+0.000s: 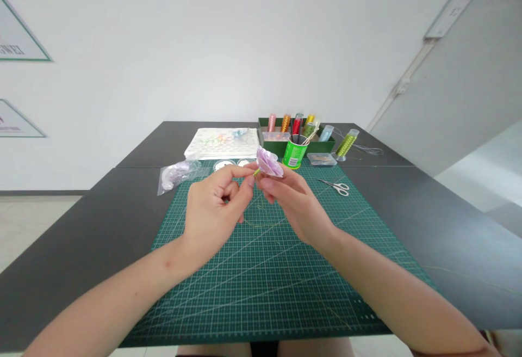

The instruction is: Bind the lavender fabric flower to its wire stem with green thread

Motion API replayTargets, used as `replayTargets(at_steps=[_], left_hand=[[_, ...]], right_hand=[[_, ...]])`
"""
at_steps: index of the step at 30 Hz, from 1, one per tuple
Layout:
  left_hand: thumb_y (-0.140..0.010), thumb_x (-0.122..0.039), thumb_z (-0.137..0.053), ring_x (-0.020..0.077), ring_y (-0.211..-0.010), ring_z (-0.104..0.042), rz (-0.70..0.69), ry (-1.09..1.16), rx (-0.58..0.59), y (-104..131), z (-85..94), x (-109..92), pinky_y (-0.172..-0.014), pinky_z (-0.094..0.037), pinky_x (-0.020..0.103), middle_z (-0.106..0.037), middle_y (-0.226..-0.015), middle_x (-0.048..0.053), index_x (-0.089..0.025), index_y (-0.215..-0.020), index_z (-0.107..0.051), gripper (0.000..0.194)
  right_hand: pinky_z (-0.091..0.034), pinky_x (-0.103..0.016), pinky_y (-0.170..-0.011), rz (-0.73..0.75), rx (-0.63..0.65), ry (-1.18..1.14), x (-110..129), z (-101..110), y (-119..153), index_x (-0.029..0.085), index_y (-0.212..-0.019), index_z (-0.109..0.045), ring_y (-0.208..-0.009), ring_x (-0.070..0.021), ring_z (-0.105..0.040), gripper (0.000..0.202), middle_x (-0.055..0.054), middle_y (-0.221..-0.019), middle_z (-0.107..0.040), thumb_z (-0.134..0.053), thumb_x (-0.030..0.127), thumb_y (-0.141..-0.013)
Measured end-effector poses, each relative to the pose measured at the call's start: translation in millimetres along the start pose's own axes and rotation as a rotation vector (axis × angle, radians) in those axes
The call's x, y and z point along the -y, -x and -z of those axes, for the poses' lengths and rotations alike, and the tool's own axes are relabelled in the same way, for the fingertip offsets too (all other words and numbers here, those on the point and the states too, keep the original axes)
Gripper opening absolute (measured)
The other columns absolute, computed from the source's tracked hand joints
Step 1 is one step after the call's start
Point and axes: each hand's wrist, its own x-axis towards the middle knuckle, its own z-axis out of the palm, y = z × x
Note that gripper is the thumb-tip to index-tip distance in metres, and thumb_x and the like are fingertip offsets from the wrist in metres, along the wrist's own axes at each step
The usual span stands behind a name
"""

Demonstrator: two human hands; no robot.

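A pale purple flower [269,162] with a short yellow-green stem [256,172] is held up above the green cutting mat [261,281]. The thumb and index finger of my left hand [216,202] pinch the stem at its lower left end. My right hand [299,199] has its fingers closed round the underside of the flower, the thumb near the stem. The petals face up and to the right. A thin thread hangs below the hands over the mat.
Scissors [339,187] lie right of the hands. Behind stand a green can [294,153], a dark green box [322,146] with thread spools, and a green spool [347,145]. A plastic bag [176,176] and white sheets [196,147] are at the left.
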Motion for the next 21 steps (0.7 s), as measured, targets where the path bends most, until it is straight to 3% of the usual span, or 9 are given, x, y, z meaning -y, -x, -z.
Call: replayTargets(at_steps=[2, 4, 7, 9, 14, 21], left_hand=[[-0.097, -0.03, -0.057, 0.0078, -0.035, -0.046, -0.039, -0.073, -0.007, -0.3, 0.7, 1.5, -0.046, -0.035, 0.021, -0.05, -0.04, -0.011, -0.023, -0.095, -0.075, 0.02], [-0.097, -0.03, -0.057, 0.0086, -0.038, -0.048, -0.085, -0.147, -0.017, -0.1, 0.2, 3.3, -0.048, -0.035, 0.022, -0.053, -0.041, -0.01, -0.023, -0.097, -0.075, 0.02], [-0.096, -0.029, -0.057, 0.0099, -0.041, -0.05, -0.119, -0.185, -0.018, 0.8, -2.7, 5.0, -0.048, -0.035, 0.023, -0.054, -0.042, -0.009, -0.023, -0.1, -0.076, 0.02], [-0.097, -0.029, -0.055, 0.0094, -0.038, -0.047, -0.098, -0.127, 0.019, 1.4, -4.9, 5.0, -0.047, -0.035, 0.023, -0.052, -0.041, -0.01, -0.023, -0.098, -0.074, 0.02], [-0.098, -0.028, -0.055, 0.007, -0.033, -0.044, 0.005, 0.099, 0.108, 1.7, -8.3, 4.6, -0.045, -0.039, 0.02, -0.05, -0.039, -0.012, -0.02, -0.098, -0.072, 0.019], [-0.096, -0.03, -0.061, 0.012, -0.056, -0.071, 0.127, 0.395, 0.222, -5.3, -6.8, 5.3, -0.058, -0.056, 0.02, -0.076, -0.064, -0.001, -0.017, -0.096, -0.071, 0.016]], right_hand=[[-0.049, -0.03, -0.078, -0.015, 0.049, -0.03, 2.0, 0.0, -0.2, 0.025, -0.106, -0.069, -0.087, -0.0171, -0.057, 0.023, -0.002, -0.091, -0.063, -0.072, 0.033, -0.085], [-0.048, -0.029, -0.068, -0.089, 0.065, -0.096, 3.8, -2.1, 1.8, 0.026, -0.112, -0.067, -0.078, -0.0162, -0.057, 0.029, -0.001, -0.087, -0.062, -0.072, 0.034, -0.085], [-0.024, -0.024, -0.044, -0.18, -0.01, -0.164, 3.8, -7.9, 7.2, 0.023, -0.1, -0.068, -0.05, -0.0089, -0.031, 0.021, 0.006, -0.06, -0.042, -0.072, 0.038, -0.086], [-0.013, -0.025, -0.043, -0.162, -0.1, -0.193, 1.6, -11.6, 10.3, 0.022, -0.094, -0.07, -0.048, -0.0072, -0.016, 0.018, 0.01, -0.055, -0.028, -0.074, 0.037, -0.086], [-0.01, -0.026, -0.042, -0.084, -0.252, -0.204, -5.4, -15.6, 11.5, 0.021, -0.091, -0.074, -0.047, -0.006, -0.012, 0.02, 0.011, -0.052, -0.026, -0.082, 0.034, -0.079], [-0.01, -0.026, -0.041, -0.112, -0.266, -0.25, -1.6, -10.8, 7.3, 0.02, -0.086, -0.076, -0.044, -0.0046, -0.012, 0.018, 0.011, -0.049, -0.034, -0.081, 0.034, -0.077]])
